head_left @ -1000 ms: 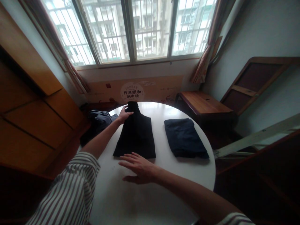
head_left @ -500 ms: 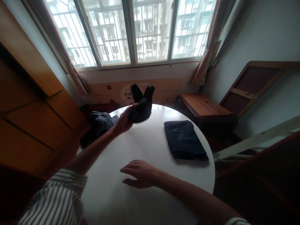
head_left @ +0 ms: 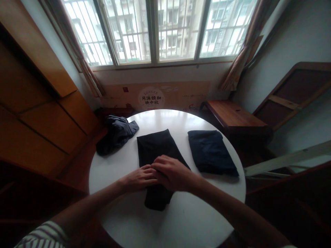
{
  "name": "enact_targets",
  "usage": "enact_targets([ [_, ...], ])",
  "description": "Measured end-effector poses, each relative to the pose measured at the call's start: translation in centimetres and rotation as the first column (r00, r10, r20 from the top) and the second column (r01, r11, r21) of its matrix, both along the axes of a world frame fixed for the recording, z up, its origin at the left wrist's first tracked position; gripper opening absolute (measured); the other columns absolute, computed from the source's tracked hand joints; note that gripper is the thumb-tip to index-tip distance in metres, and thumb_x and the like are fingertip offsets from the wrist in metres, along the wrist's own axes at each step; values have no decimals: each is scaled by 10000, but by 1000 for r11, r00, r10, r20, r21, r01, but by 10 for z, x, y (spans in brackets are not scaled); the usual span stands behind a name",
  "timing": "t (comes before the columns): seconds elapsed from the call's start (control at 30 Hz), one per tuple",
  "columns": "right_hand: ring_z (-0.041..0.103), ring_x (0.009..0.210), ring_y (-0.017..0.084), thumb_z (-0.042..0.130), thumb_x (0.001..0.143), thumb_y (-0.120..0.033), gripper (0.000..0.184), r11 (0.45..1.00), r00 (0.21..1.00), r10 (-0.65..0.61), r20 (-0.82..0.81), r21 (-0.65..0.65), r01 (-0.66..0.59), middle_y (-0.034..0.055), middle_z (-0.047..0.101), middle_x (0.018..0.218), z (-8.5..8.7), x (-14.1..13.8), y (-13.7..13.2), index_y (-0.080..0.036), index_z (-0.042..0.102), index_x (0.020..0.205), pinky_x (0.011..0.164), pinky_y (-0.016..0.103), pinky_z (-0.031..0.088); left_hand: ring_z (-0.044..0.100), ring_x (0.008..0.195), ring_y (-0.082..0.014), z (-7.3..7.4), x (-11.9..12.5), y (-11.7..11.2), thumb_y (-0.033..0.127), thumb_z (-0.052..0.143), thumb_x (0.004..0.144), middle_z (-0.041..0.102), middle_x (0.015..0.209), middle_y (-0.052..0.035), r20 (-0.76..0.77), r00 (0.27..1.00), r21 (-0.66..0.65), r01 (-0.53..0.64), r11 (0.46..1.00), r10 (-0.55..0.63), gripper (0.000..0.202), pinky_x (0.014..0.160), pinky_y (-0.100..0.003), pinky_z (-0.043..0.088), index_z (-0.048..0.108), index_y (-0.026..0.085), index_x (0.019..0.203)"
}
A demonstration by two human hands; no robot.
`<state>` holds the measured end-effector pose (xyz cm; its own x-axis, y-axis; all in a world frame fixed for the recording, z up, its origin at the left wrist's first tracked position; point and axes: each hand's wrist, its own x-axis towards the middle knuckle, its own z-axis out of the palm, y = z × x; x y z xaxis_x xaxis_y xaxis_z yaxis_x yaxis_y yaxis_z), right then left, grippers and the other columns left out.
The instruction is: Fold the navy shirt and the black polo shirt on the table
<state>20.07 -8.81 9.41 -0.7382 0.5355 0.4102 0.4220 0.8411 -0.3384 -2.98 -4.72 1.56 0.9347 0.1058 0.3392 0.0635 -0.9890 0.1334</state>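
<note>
A black folded garment (head_left: 157, 144) lies on the white round table (head_left: 116, 203) in front of me, its narrower end (head_left: 156, 201) showing on the near side of my hands. My left hand (head_left: 143, 177) rests flat on the cloth from the left, fingers stretched out. From the right, my right hand (head_left: 173, 172) lies over the garment with its fingers slightly bent, and its fingertips meet those of my left hand. What lies under both palms is hidden. A folded navy garment (head_left: 212, 151) sits to the right of the black one.
A crumpled dark garment (head_left: 117, 134) lies at the table's far left edge. Beyond the table on the right stands a low wooden table (head_left: 235, 113). Wooden cabinets (head_left: 51, 127) are at the left, and a barred window (head_left: 178, 27) is ahead.
The black garment, held up by my left hand before, now lies spread on the table. Both hands have come together on it. The view has shifted slightly.
</note>
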Motion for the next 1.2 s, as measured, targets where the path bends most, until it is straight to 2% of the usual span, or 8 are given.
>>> enact_targets([
  [0.2,523,1080,222,515,700,48,729,995,956,-67,284,-53,85,111,606,1185,-31,58,57,-185,524,1390,948,380,488,587,1173,-245,7,-7,-15,117,426,963,658,1215,-133,-51,997,52,-55,997,57,486,1025,-442,493,449,209,1440],
  [0.43,551,944,209,499,702,68,365,984,946,-114,305,-99,150,82,621,974,-25,94,28,-187,650,914,824,340,513,537,1275,-310,17,-27,-34,205,577,907,606,1313,-191,-18,992,44,-125,991,126,566,1023,-466,529,417,142,1447],
  [0.63,625,1019,211,427,774,62,384,983,925,-168,341,-10,183,122,651,1147,-40,109,7,-171,670,958,881,364,533,574,1230,-278,29,-33,-33,165,515,851,607,1321,-169,61,991,-251,-96,963,115,572,994,-438,532,459,153,1420],
  [0.7,642,1016,217,434,770,53,351,975,920,-213,329,7,223,119,668,1137,-40,108,7,-173,674,891,876,368,543,674,1004,-230,31,-29,-21,180,473,880,699,1119,-126,152,910,-362,-311,879,385,403,863,-366,567,596,168,1263],
  [0.8,656,1025,243,472,791,-2,280,963,929,-265,257,22,268,122,691,1119,-35,94,12,-173,683,859,898,411,550,658,652,-182,31,-21,6,362,502,932,701,730,-57,40,596,-506,-680,531,802,281,651,-281,519,705,187,848],
  [0.87,637,1115,248,477,872,-74,281,964,950,-263,170,2,266,133,672,1215,-35,77,17,-167,694,1025,968,429,532,618,549,-173,28,-16,25,501,556,892,649,581,-38,-134,515,-554,-748,367,847,410,570,-258,458,662,195,640],
  [1.0,414,1399,311,502,988,-310,442,972,953,-212,214,-55,229,130,472,1504,-47,49,25,-202,518,1416,1114,542,399,564,499,-160,9,-16,45,539,556,843,609,527,-18,-265,560,-640,-711,291,785,449,496,-245,376,607,197,557],
  [1.2,330,1442,345,425,1024,-307,453,962,915,-212,344,-91,257,105,398,1558,-56,47,28,-216,471,1465,1139,623,300,460,455,-135,-6,-36,36,506,526,837,530,496,22,-290,553,-715,-667,208,781,405,448,-248,321,544,213,559],
])
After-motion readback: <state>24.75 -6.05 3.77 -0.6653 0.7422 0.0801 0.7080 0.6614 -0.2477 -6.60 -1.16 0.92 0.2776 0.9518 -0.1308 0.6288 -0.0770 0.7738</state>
